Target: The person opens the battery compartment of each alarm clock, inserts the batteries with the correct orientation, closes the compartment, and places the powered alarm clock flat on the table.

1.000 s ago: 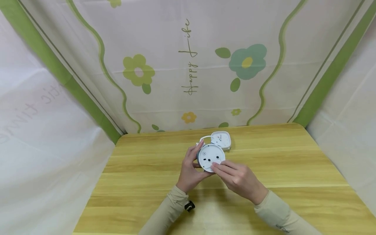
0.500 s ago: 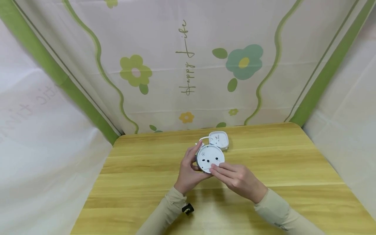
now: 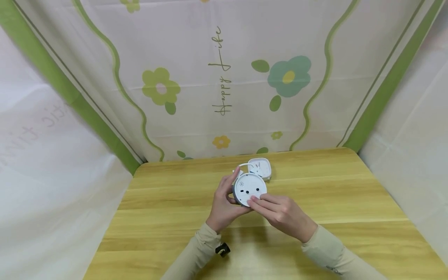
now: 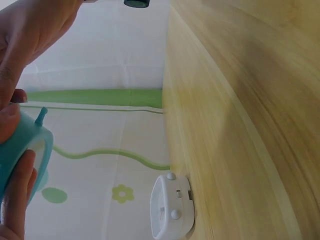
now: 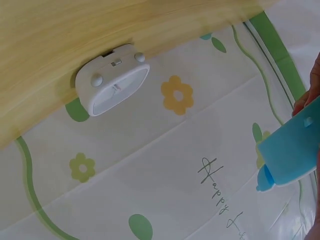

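Note:
A round twin-bell alarm clock [image 3: 250,181] is held up over the table, its white back with dark knobs facing the head camera. Its blue body [image 5: 292,150] shows in the right wrist view. My left hand [image 3: 224,208] grips it from the left, with fingers [image 4: 19,187] along the front in the left wrist view. My right hand [image 3: 288,217] holds the lower right edge, its fingertips pressed on the flat cover low on the back. Behind stands a small white rounded-square case [image 3: 265,167], partly hidden by the alarm clock; two round knobs show on it in both wrist views.
The wooden table [image 3: 168,210] runs back to a flower-printed curtain [image 3: 196,46]. White cloth hangs on the left and right sides. A black strap piece [image 3: 223,249] sits at the left sleeve.
My right fingertips have slid slightly lower on the back of the alarm clock. The left hand keeps its grip, and the head view has shifted a little.

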Available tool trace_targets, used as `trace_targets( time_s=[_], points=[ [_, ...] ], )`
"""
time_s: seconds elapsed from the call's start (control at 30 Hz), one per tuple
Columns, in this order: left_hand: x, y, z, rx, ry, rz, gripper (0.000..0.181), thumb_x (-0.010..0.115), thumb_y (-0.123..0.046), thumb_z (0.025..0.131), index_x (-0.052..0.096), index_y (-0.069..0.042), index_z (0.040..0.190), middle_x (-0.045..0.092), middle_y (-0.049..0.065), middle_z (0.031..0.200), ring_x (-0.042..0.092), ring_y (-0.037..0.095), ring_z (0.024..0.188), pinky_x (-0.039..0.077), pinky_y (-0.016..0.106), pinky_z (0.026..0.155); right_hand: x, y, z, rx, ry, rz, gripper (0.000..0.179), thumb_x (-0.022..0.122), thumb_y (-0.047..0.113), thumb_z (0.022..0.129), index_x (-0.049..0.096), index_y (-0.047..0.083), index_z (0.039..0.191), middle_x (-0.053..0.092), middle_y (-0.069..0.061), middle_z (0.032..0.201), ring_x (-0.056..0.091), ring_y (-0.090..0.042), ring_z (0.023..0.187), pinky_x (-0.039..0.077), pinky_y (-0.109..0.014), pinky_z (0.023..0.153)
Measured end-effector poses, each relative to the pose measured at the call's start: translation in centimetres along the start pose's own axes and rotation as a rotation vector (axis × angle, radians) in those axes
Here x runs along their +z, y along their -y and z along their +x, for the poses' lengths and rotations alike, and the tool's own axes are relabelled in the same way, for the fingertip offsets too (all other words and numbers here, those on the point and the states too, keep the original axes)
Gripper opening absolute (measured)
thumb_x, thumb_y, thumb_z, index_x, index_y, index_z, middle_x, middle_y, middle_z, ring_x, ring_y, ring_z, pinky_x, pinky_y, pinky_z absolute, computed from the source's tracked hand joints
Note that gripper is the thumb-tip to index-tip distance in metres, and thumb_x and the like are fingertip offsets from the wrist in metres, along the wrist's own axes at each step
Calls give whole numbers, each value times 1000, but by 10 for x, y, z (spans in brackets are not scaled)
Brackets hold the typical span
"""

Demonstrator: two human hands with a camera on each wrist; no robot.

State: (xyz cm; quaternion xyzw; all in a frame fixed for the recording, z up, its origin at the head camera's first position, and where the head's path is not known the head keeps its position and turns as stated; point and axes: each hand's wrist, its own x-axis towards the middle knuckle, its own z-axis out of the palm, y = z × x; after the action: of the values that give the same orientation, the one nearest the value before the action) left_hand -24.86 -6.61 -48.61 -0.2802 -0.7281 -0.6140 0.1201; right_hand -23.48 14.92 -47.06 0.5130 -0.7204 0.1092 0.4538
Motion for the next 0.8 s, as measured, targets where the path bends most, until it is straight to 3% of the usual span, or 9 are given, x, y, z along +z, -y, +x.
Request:
trace_targets(
  time_s=[0.27,0.5,0.67,0.8],
  points=[
    [0,0,1,-14,7,-13,113,94,3,69,37,-25,162,50,10,140,68,24,104,66,33,73,0,-1,4,-3,-80,3,33,47,4,109,81,3,106,80,-5,102,69,-13,80,63,-24,67],
    [0,4,0,-25,5,-24,120,93,2,71,23,-19,166,48,16,143,70,33,109,67,33,73,2,0,5,55,-112,75,30,51,10,109,80,3,107,80,-5,101,67,-14,78,62,-24,63],
    [0,4,0,-51,-11,-30,118,93,0,73,23,-22,165,48,17,147,68,35,115,67,33,77,-1,-1,7,173,-118,156,28,62,25,106,79,6,116,79,-3,105,69,-16,83,63,-27,68],
    [0,5,2,-2,1,11,109,93,-1,73,32,-16,162,47,14,151,69,33,113,66,31,77,-4,-3,10,353,-28,144,54,69,49,97,69,11,137,73,-2,124,66,-18,96,60,-27,61]
  ],
)
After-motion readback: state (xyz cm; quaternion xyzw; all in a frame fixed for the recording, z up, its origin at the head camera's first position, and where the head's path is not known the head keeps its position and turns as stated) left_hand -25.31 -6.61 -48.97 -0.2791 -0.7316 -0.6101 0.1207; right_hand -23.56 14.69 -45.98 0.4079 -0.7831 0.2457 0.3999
